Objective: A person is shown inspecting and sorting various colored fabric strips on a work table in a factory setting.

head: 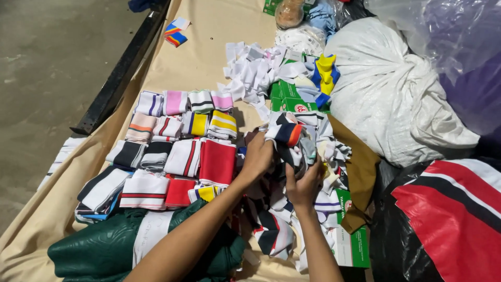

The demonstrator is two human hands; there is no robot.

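Green cushion [99, 248] nearest; our left hand [257, 156] and right hand [304, 185] close fingers on striped ribbed collars [292, 143], mid-sorting; stacking likely follows.

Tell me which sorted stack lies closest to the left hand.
The solid red stack, in the row just left of the left hand. It is almost wholly red, while its neighbours are white, black or yellow with stripes.

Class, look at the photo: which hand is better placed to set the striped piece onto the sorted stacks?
Probably the left hand: it grips the striped piece and lies nearest the sorted stacks. The right hand sits lower in the loose pile.
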